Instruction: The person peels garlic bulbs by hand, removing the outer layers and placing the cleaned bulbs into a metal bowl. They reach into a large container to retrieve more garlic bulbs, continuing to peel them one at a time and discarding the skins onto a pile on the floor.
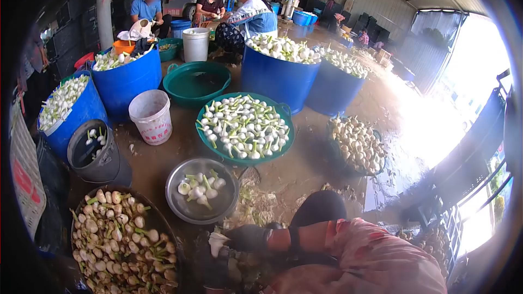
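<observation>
My right hand (249, 237), in a dark glove, reaches in from the right with its fingers closed at a white garlic bulb (218, 243). Just below the bulb is my left hand (216, 271), also dark-gloved; its fingers are lost in shadow. Up and to the left of the hands, a metal basin (178, 211) holds several peeled garlic bulbs with green stems. At the lower left stands a wide, dark tub of brownish unpeeled garlic (111, 239). Scraps of garlic skin (253, 201) lie on the wet floor ahead of my hands.
A green basin (289, 147) is heaped with white garlic. Beyond it stand a green tub (170, 93), a white bucket (151, 117) and large blue tubs (278, 84) of garlic. Another garlic basket (357, 144) is on the right. Several people sit at the back.
</observation>
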